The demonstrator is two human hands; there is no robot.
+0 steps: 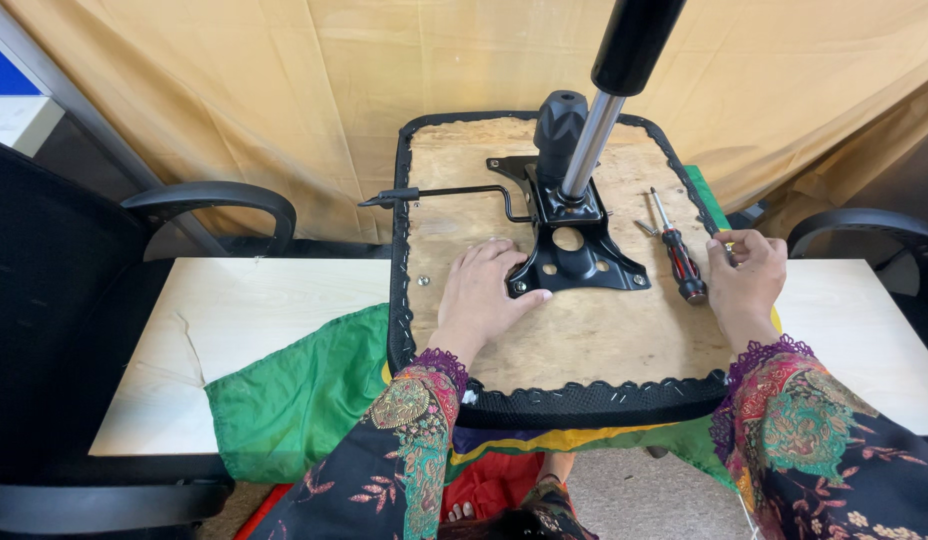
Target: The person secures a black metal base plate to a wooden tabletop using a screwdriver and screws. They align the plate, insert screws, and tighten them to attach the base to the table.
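Item: upturned chair seat, centre of frame, lying on a pale table over green cloth. Plywood underside, black fabric stapled round the rim — judged stiff, fairly heavy, awkward; best taken by the rim edges.

Fitted: black metal mechanism plate, with chrome gas cylinder rising toward the top of frame and a lever rod running left.

Left hand: flat, palm down, fingers spread open on the plywood, fingertips touching the plate's lower-left corner; grasping nothing.

Right hand: at the seat's right edge, fingers curled around something small — what, cannot be told.

Loose: red-and-black screwdriver, just beside the right hand.
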